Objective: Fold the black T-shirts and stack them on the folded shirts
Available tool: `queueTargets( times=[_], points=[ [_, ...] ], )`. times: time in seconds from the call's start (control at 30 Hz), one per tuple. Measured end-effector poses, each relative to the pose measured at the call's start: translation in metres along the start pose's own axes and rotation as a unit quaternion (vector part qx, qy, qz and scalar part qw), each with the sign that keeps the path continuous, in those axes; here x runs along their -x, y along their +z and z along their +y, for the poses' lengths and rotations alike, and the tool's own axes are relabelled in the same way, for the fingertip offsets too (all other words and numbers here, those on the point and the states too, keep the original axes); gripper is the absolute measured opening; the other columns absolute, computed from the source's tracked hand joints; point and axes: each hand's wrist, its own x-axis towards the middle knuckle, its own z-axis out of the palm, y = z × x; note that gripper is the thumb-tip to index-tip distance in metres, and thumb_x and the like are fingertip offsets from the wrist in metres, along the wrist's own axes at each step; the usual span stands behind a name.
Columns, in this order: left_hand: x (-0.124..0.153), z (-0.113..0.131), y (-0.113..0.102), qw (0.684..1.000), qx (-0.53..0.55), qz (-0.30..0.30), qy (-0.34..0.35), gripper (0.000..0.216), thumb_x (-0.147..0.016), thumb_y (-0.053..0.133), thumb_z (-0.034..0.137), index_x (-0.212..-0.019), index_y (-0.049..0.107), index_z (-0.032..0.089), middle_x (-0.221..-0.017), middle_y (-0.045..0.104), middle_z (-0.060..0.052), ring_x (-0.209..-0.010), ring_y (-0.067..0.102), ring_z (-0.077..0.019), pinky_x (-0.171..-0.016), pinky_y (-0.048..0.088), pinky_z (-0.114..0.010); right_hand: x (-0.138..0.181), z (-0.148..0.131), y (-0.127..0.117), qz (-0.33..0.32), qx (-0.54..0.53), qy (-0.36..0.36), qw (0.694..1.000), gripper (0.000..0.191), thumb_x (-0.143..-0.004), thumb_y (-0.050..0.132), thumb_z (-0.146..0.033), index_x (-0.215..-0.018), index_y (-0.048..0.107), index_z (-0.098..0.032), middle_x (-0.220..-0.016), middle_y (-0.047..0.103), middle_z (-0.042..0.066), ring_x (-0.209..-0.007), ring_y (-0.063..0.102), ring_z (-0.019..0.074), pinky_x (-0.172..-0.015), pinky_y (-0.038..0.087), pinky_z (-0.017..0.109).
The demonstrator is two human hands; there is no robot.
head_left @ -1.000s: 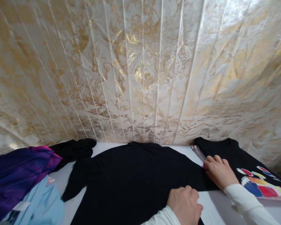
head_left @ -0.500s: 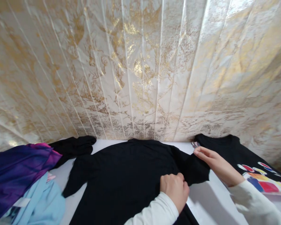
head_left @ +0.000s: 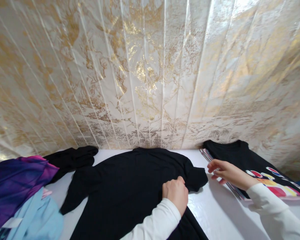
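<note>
A black long-sleeved shirt (head_left: 130, 186) lies flat on the white table (head_left: 215, 213), its collar toward the wall. Its right sleeve (head_left: 196, 178) is folded in over the body. My left hand (head_left: 175, 194) rests on the shirt just beside that fold, fingers curled and pinching the black cloth. My right hand (head_left: 223, 172) hovers a little to the right of the folded sleeve, fingers stretched and holding nothing, above the edge of a folded black shirt with a coloured print (head_left: 262, 170).
A gold-and-white crinkled sheet (head_left: 150, 73) hangs behind the table. At the left lie a purple garment (head_left: 15, 186), a light blue garment (head_left: 37, 216) and a bunched black cloth (head_left: 70, 158). The printed shirt tops a thin stack at the right.
The black shirt's right sleeve has been folded inward over the body. My right hand let go of it and drew back to the right. My left hand shifted left along the shirt.
</note>
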Motion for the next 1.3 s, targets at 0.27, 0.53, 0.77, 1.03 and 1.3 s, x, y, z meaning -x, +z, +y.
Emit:
queueTargets(
  times=[0.27, 0.53, 0.77, 1.03, 1.3],
  points=[
    [0.006, 0.005, 0.0, 0.998, -0.014, -0.009, 0.056, 0.043, -0.081, 0.057, 0.05, -0.111, 0.053, 0.019, -0.086, 0.07, -0.009, -0.081, 0.067, -0.0319, -0.071, 0.047, -0.039, 0.0, -0.028, 0.035, 0.031, 0.126, -0.139, 0.982, 0.028, -0.079, 0.048, -0.04, -0.086, 0.062, -0.018, -0.082, 0.067, 0.006, -0.068, 0.06, 0.0165, -0.055, 0.047, 0.025],
    [0.001, -0.005, 0.003, 0.997, 0.006, 0.016, 0.074, 0.013, -0.08, 0.059, 0.03, -0.091, 0.058, 0.023, -0.095, 0.064, -0.001, -0.09, 0.061, -0.022, -0.074, 0.045, -0.03, -0.003, -0.026, 0.036, -0.066, 0.018, -0.127, 0.99, 0.038, -0.071, 0.056, -0.043, -0.097, 0.063, -0.017, -0.075, 0.062, 0.002, -0.061, 0.056, 0.0132, -0.049, 0.04, 0.023],
    [-0.002, -0.009, 0.01, 0.995, 0.032, 0.046, 0.084, 0.011, -0.075, 0.059, 0.023, -0.086, 0.057, 0.022, -0.096, 0.058, 0.0, -0.091, 0.055, -0.0187, -0.072, 0.044, -0.028, -0.001, -0.028, 0.041, -0.153, -0.086, -0.095, 0.98, 0.036, -0.07, 0.058, -0.045, -0.092, 0.061, -0.017, -0.071, 0.06, 0.0, -0.053, 0.057, 0.0103, -0.047, 0.041, 0.021],
    [-0.004, -0.011, 0.014, 0.995, 0.036, 0.048, 0.085, 0.011, -0.075, 0.059, 0.022, -0.085, 0.058, 0.02, -0.096, 0.059, -0.002, -0.093, 0.055, -0.0206, -0.073, 0.045, -0.03, 0.008, -0.039, 0.06, -0.11, 0.113, -0.112, 0.981, 0.026, -0.072, 0.056, -0.032, -0.093, 0.059, -0.019, -0.066, 0.058, -0.003, -0.049, 0.051, 0.01, -0.043, 0.037, 0.02],
    [-0.003, -0.013, 0.015, 0.993, 0.06, 0.06, 0.085, 0.008, -0.077, 0.062, 0.024, -0.082, 0.056, 0.023, -0.093, 0.059, 0.003, -0.089, 0.056, -0.0167, -0.071, 0.043, -0.026, 0.009, -0.048, 0.056, -0.005, 0.228, -0.173, 0.958, 0.011, -0.073, 0.048, -0.022, -0.07, 0.058, -0.021, -0.064, 0.063, -0.001, -0.061, 0.056, 0.0148, -0.056, 0.036, 0.023]
  ],
)
